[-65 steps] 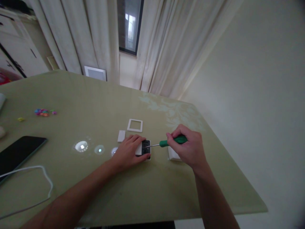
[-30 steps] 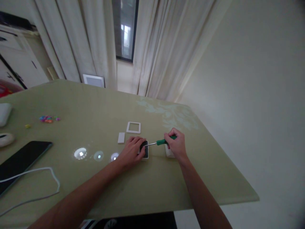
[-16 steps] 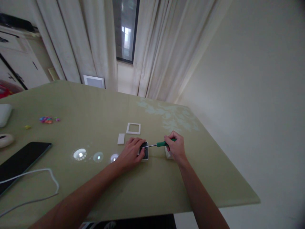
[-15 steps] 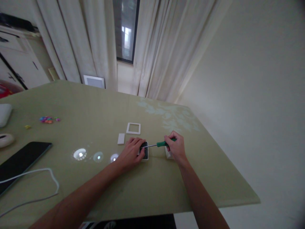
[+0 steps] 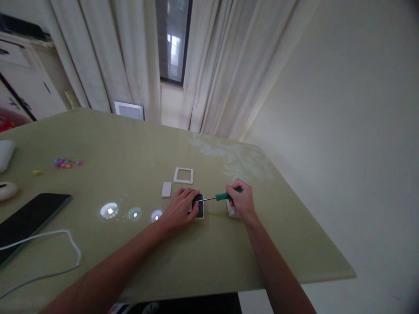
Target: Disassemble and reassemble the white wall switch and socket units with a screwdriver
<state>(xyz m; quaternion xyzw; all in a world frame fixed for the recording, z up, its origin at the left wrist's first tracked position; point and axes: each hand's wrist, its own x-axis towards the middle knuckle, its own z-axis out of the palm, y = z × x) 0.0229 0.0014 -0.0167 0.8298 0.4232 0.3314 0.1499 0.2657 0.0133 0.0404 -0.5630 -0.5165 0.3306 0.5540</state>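
Screwdriver (image 5: 223, 196): I see right hand (image 5: 242, 200) pinching its green handle.
Black-faced module (image 5: 200, 211): on table (image 5: 294, 244), held between thumb and fingers of left hand (image 5: 179, 209).
White frame (image 5: 183, 182): lies flat beyond.

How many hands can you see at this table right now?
2: the left hand holds the black-and-white piece, and the right hand grips the green screwdriver. No other hands show.
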